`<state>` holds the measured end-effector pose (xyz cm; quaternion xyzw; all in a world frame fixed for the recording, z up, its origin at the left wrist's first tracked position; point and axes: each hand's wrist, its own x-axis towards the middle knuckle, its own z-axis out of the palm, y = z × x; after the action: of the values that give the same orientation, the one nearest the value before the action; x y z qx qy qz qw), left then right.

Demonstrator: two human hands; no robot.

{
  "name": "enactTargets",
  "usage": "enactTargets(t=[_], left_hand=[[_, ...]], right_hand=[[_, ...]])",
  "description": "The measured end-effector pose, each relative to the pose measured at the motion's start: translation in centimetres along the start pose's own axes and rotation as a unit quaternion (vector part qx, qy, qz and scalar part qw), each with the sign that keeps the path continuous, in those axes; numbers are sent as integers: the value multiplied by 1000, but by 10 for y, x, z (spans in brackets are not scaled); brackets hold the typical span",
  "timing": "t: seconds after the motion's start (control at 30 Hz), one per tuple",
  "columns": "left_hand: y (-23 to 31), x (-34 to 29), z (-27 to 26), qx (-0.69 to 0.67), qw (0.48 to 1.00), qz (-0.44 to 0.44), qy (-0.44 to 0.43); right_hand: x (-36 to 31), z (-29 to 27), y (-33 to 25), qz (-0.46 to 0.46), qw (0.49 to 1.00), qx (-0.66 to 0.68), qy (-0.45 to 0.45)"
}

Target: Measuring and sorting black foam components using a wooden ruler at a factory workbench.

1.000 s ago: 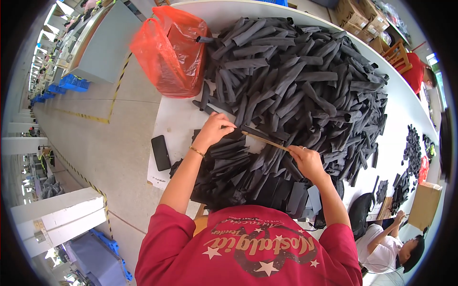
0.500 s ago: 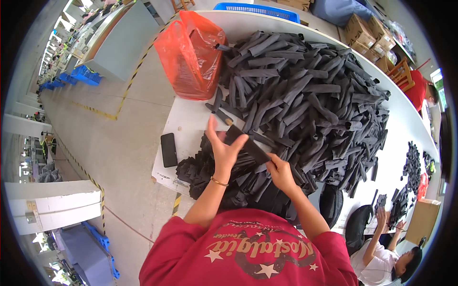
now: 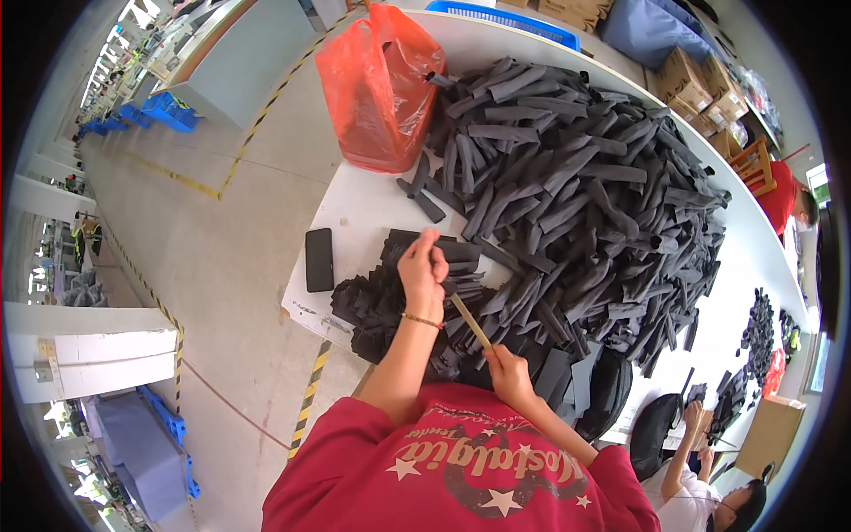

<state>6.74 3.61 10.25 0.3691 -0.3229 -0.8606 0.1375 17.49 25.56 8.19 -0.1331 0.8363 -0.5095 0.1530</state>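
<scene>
Beside heaped dark-grey fabric tubes (image 3: 585, 195), the right hand (image 3: 511, 377) clamped fingers on a slim tan stick (image 3: 471, 322), seemingly for steadiness; the left hand's (image 3: 422, 273) grip was unclear.

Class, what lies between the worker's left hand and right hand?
In the head view, a thin tan stick slants from the right hand toward the left hand, above dark pieces.

- The person wears a crimson short-sleeved T-shirt (image 3: 377, 483).
- Its print pairs gold lettering (image 3: 505, 463) with pale five-pointed stars (image 3: 503, 504) and a dark curving band.
- A thin, gold-brown bracelet (image 3: 422, 321) circles the left wrist (image 3: 425, 309).
</scene>
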Motion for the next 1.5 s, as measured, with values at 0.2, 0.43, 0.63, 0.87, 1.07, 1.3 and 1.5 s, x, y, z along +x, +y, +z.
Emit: enactTargets(t=[0.2, 0.43, 0.63, 0.87, 1.07, 1.3, 1.5], left_hand=[[-26, -4, 6, -72, 995, -65, -20], [-59, -10, 23, -171, 980, -99, -18], [-29, -24, 34, 59, 991, -102, -70], [-33, -47, 43, 350, 796, -116, -480], [-59, -72, 44, 342, 859, -11, -382], [-42, -86, 51, 254, 898, -80, -350], [-58, -73, 25, 268, 887, -141, -348]], right_hand=[[-48, -56, -13, 34, 997, -69, 7], [64, -25, -41, -105, 978, 7, 180], [88, -34, -36, -70, 985, 52, 149], [95, -61, -32, -135, 981, -26, 138], [140, -75, -45, -148, 946, -40, 286], [207, -87, -63, -145, 912, -2, 385], [272, -115, -45, -46, 901, 100, 420]])
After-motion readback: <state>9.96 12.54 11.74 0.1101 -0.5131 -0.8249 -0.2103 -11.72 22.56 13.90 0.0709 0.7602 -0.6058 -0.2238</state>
